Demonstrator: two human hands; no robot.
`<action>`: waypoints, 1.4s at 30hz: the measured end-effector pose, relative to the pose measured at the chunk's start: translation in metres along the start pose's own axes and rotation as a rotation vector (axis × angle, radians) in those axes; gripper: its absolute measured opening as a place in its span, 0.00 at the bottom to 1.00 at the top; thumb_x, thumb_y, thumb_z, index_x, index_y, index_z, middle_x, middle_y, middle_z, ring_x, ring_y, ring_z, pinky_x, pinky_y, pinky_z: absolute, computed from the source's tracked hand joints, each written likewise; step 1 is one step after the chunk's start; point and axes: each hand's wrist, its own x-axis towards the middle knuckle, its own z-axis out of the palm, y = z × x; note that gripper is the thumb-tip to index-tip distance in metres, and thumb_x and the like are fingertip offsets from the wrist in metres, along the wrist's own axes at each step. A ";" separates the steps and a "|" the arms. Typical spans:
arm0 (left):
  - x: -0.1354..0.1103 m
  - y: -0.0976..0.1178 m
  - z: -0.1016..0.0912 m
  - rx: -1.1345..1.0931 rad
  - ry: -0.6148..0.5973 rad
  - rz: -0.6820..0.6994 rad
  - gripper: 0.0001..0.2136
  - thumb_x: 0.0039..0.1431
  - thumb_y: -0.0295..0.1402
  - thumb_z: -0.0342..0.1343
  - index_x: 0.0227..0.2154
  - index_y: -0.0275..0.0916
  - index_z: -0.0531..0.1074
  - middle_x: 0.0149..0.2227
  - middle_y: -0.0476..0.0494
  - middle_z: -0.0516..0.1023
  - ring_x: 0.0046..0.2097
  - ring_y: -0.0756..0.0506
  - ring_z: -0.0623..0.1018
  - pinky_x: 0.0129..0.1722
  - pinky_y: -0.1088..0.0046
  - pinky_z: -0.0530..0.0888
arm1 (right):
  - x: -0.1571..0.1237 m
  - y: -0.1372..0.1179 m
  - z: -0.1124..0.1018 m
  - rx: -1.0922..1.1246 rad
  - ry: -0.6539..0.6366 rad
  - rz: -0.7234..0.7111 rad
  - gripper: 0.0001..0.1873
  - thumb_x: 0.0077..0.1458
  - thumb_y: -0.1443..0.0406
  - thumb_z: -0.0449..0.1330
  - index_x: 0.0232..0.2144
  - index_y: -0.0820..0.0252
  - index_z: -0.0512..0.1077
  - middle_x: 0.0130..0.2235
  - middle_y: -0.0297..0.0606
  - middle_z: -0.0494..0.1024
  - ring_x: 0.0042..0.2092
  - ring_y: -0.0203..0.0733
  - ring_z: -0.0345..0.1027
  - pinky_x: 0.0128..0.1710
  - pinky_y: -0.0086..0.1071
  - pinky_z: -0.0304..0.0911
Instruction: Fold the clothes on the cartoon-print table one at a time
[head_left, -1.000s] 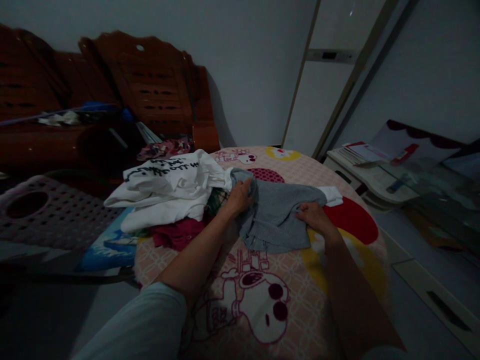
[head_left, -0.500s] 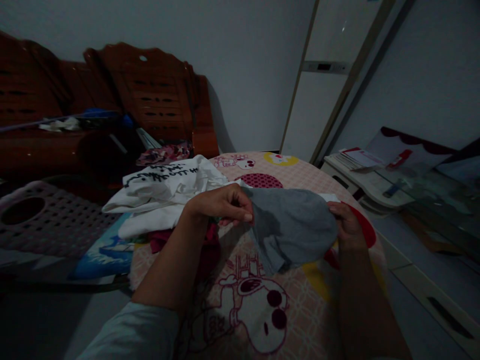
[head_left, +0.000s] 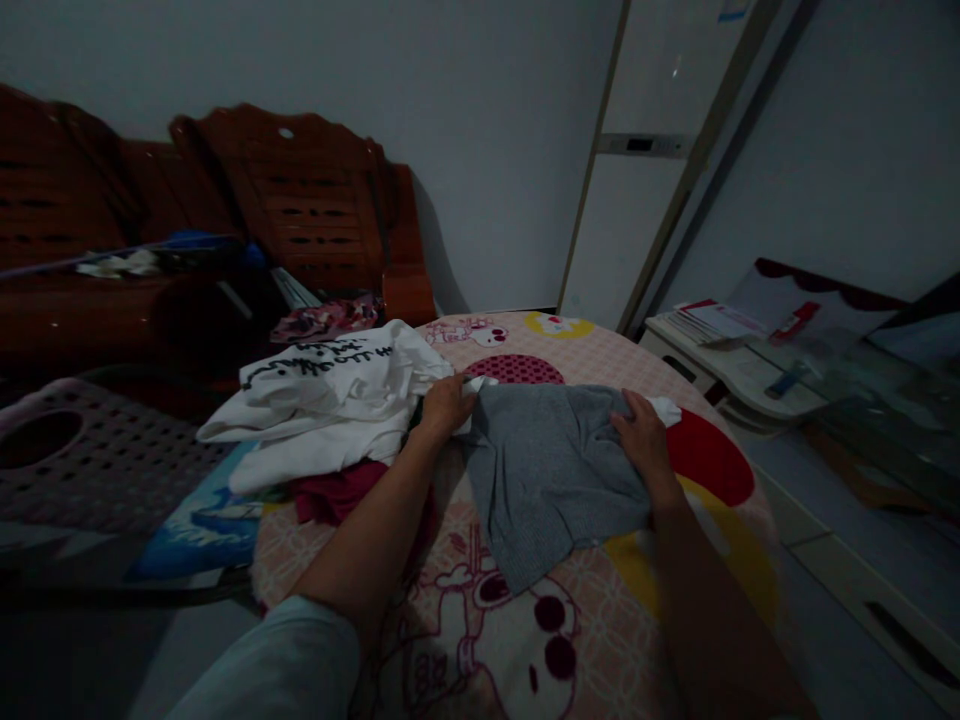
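Observation:
A grey knitted garment point(head_left: 555, 470), perhaps shorts, lies spread and wrinkled across the round table. At its upper left corner my left hand point(head_left: 448, 405) is closed on the edge, where a bit of white cloth point(head_left: 480, 384) pokes out. My right hand point(head_left: 641, 435) grips the upper right side, with creases running from its fingers. Another scrap of white cloth point(head_left: 666, 409) shows just beyond that hand. The lower edge of the garment rests on the printed tablecloth point(head_left: 622, 640).
Left of the grey garment is a heap of white clothing point(head_left: 322, 400) with black lettering, over a dark red cloth point(head_left: 337, 490). A pink perforated basket point(head_left: 112, 450) stands beside the table. Behind are a wooden bench point(head_left: 300, 200) and a tall white cabinet unit point(head_left: 630, 210).
The grey garment has come down from being held up and now lies flatter on the table. My left hand has moved left, and my right hand inward to the left.

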 end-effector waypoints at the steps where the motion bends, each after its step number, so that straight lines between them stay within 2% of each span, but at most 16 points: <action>1: 0.001 -0.004 0.003 0.000 -0.007 -0.013 0.18 0.58 0.34 0.56 0.50 0.33 0.74 0.46 0.29 0.79 0.50 0.34 0.78 0.51 0.59 0.72 | 0.000 0.003 0.005 -0.054 -0.019 -0.036 0.28 0.52 0.55 0.57 0.52 0.63 0.71 0.57 0.54 0.72 0.58 0.56 0.65 0.58 0.52 0.60; 4: 0.003 -0.011 0.006 -0.054 0.016 -0.032 0.17 0.57 0.37 0.56 0.46 0.34 0.77 0.45 0.30 0.80 0.48 0.35 0.78 0.50 0.61 0.72 | -0.001 0.011 0.016 -0.150 -0.050 -0.082 0.28 0.54 0.57 0.55 0.55 0.63 0.69 0.58 0.54 0.70 0.60 0.56 0.62 0.61 0.52 0.56; 7: 0.005 -0.006 -0.006 -0.155 -0.029 0.015 0.13 0.53 0.39 0.59 0.38 0.37 0.79 0.38 0.36 0.82 0.43 0.38 0.79 0.44 0.66 0.73 | -0.001 0.018 0.020 -0.175 -0.068 -0.090 0.28 0.55 0.57 0.55 0.56 0.61 0.68 0.58 0.52 0.70 0.60 0.56 0.62 0.61 0.52 0.57; 8: 0.005 -0.002 -0.014 -0.206 -0.106 0.076 0.11 0.52 0.38 0.59 0.35 0.38 0.79 0.34 0.39 0.81 0.39 0.40 0.79 0.41 0.68 0.72 | -0.001 0.019 0.020 -0.177 -0.074 -0.093 0.29 0.55 0.56 0.55 0.56 0.61 0.68 0.59 0.52 0.70 0.60 0.56 0.62 0.61 0.51 0.58; 10: 0.001 0.010 -0.036 -0.341 -0.350 0.256 0.08 0.52 0.37 0.59 0.30 0.39 0.78 0.28 0.47 0.79 0.33 0.45 0.77 0.34 0.74 0.70 | -0.001 0.021 0.018 -0.181 -0.070 -0.099 0.29 0.55 0.55 0.54 0.57 0.62 0.68 0.59 0.52 0.69 0.61 0.55 0.61 0.61 0.50 0.58; 12: -0.007 0.028 -0.055 -0.498 -0.611 0.442 0.09 0.53 0.38 0.59 0.31 0.38 0.78 0.27 0.50 0.77 0.29 0.49 0.74 0.29 0.77 0.67 | 0.000 0.020 0.017 -0.186 -0.056 -0.099 0.30 0.57 0.55 0.51 0.58 0.64 0.67 0.60 0.52 0.68 0.62 0.54 0.60 0.62 0.49 0.56; 14: -0.020 0.050 -0.063 -0.580 -0.744 0.584 0.08 0.53 0.36 0.60 0.33 0.38 0.78 0.28 0.51 0.78 0.29 0.50 0.74 0.28 0.79 0.66 | 0.001 0.018 0.017 -0.186 -0.048 -0.088 0.30 0.60 0.55 0.48 0.58 0.64 0.66 0.60 0.52 0.69 0.63 0.53 0.59 0.63 0.49 0.55; 16: -0.039 0.074 -0.055 -0.625 -0.862 0.743 0.07 0.51 0.33 0.62 0.34 0.38 0.79 0.30 0.50 0.79 0.31 0.50 0.75 0.31 0.79 0.67 | 0.002 0.016 0.018 -0.180 -0.050 -0.080 0.28 0.61 0.56 0.45 0.58 0.62 0.66 0.58 0.49 0.71 0.62 0.51 0.60 0.63 0.49 0.54; 19: -0.066 0.104 -0.025 -0.549 -0.990 0.957 0.06 0.45 0.27 0.65 0.30 0.38 0.80 0.29 0.49 0.80 0.30 0.49 0.76 0.29 0.77 0.66 | 0.003 0.016 0.020 -0.168 -0.055 -0.083 0.28 0.61 0.59 0.42 0.58 0.60 0.67 0.57 0.47 0.73 0.61 0.49 0.61 0.63 0.48 0.55; 22: -0.080 0.118 -0.002 -0.447 -0.932 1.046 0.02 0.45 0.26 0.65 0.24 0.38 0.78 0.25 0.48 0.78 0.27 0.48 0.74 0.26 0.75 0.62 | 0.004 0.017 0.019 -0.154 -0.037 -0.063 0.28 0.61 0.59 0.42 0.57 0.60 0.68 0.56 0.47 0.74 0.60 0.48 0.62 0.62 0.48 0.56; 24: -0.081 0.117 0.002 -0.448 -0.924 1.063 0.02 0.47 0.28 0.65 0.23 0.38 0.77 0.24 0.48 0.77 0.27 0.48 0.74 0.26 0.75 0.62 | 0.006 0.018 0.017 -0.163 -0.026 -0.020 0.27 0.59 0.59 0.44 0.56 0.61 0.69 0.54 0.48 0.74 0.59 0.51 0.64 0.61 0.49 0.58; 27: -0.076 0.112 -0.002 -0.483 -0.948 1.041 0.02 0.49 0.27 0.64 0.25 0.37 0.77 0.25 0.49 0.77 0.28 0.50 0.73 0.27 0.77 0.63 | 0.008 0.017 0.016 -0.230 -0.055 0.050 0.26 0.54 0.61 0.49 0.51 0.63 0.73 0.50 0.51 0.77 0.54 0.54 0.68 0.56 0.47 0.62; 32: -0.063 0.104 -0.021 -0.581 -0.912 0.906 0.04 0.50 0.25 0.60 0.30 0.36 0.76 0.28 0.50 0.76 0.30 0.51 0.73 0.30 0.79 0.65 | 0.008 0.009 0.012 -0.290 -0.074 0.097 0.21 0.47 0.66 0.52 0.41 0.63 0.78 0.44 0.51 0.80 0.47 0.54 0.71 0.51 0.44 0.64; 34: -0.051 0.094 -0.034 -0.600 -0.855 0.816 0.05 0.50 0.25 0.57 0.30 0.36 0.75 0.27 0.51 0.75 0.29 0.51 0.72 0.29 0.79 0.65 | 0.007 0.006 0.006 -0.286 -0.053 0.152 0.20 0.45 0.67 0.53 0.39 0.62 0.79 0.42 0.49 0.81 0.45 0.53 0.73 0.48 0.43 0.65; 36: -0.036 0.076 -0.049 -0.608 -0.746 0.673 0.05 0.49 0.26 0.54 0.29 0.37 0.73 0.25 0.51 0.73 0.27 0.52 0.70 0.27 0.79 0.64 | 0.007 0.005 -0.003 -0.293 0.004 0.216 0.18 0.44 0.66 0.56 0.37 0.62 0.80 0.39 0.48 0.82 0.42 0.53 0.73 0.46 0.42 0.65; 42: 0.001 0.010 -0.083 -0.656 -0.334 0.282 0.05 0.45 0.31 0.52 0.26 0.37 0.70 0.22 0.52 0.69 0.25 0.52 0.69 0.23 0.80 0.63 | 0.002 0.002 -0.037 -0.280 0.338 0.332 0.12 0.44 0.65 0.57 0.31 0.60 0.79 0.33 0.44 0.81 0.36 0.49 0.73 0.39 0.38 0.65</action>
